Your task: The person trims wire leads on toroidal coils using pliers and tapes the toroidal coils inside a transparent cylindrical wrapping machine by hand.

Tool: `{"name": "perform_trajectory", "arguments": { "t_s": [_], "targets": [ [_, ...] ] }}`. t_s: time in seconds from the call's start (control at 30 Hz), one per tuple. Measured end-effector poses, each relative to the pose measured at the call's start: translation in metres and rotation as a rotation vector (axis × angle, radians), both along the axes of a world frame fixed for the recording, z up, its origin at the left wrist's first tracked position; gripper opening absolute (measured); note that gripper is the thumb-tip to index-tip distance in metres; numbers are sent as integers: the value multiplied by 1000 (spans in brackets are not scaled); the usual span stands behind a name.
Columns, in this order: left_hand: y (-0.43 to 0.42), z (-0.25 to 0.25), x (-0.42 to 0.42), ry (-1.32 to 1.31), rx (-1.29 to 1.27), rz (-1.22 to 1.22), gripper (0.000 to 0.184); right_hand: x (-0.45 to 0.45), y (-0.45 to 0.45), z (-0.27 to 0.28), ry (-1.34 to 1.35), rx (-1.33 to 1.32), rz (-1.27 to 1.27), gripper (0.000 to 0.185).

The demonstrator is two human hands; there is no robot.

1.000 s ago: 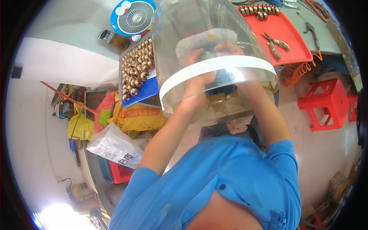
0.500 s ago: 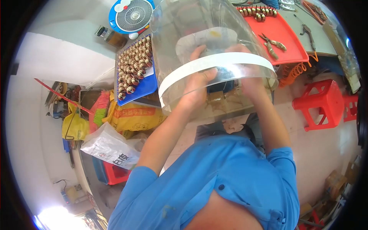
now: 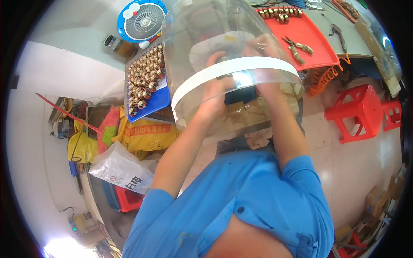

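Observation:
A clear plastic cover [image 3: 189,38] with a white band [image 3: 241,64] along its front edge stands over the work spot. Both arms reach in under it. My left hand [image 3: 217,84] has its fingers bent round something that I cannot make out, at the near side of a whitish round pad [image 3: 202,51]. Beside it my right hand [image 3: 262,51] is curled, blurred by the cover and its glare; what it holds is hidden. The two hands are close together.
On the left, a blue tray [image 3: 157,101] bears several striped wound pieces, near a blue fan [image 3: 142,21] and a jar [image 3: 120,46]. On the right, a red tray [image 3: 318,47] bears pliers [image 3: 297,49] and more pieces. A red stool [image 3: 359,109] stands beyond.
The view has shifted, so the cover and trays sit further left in it. My right hand has moved back up toward the pad; my left hand's fingers have shifted slightly beneath the cover.

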State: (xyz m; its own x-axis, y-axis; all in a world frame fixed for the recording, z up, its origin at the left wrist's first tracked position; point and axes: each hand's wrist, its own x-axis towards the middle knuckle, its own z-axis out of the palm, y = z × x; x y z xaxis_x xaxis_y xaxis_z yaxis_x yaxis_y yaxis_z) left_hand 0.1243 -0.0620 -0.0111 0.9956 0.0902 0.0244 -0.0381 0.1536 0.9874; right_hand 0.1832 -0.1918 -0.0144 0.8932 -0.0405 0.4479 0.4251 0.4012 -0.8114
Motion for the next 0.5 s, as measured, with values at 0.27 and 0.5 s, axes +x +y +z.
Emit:
{"name": "perform_trajectory", "arguments": {
  "t_s": [0.27,0.5],
  "targets": [
    [1,-4,2,-18,-1,-16,76,-3,-4,0,139,9,-90,10],
    [0,-5,3,-25,20,-13,75,0,-5,-8,72,-74,-96,11]
  ]
}}
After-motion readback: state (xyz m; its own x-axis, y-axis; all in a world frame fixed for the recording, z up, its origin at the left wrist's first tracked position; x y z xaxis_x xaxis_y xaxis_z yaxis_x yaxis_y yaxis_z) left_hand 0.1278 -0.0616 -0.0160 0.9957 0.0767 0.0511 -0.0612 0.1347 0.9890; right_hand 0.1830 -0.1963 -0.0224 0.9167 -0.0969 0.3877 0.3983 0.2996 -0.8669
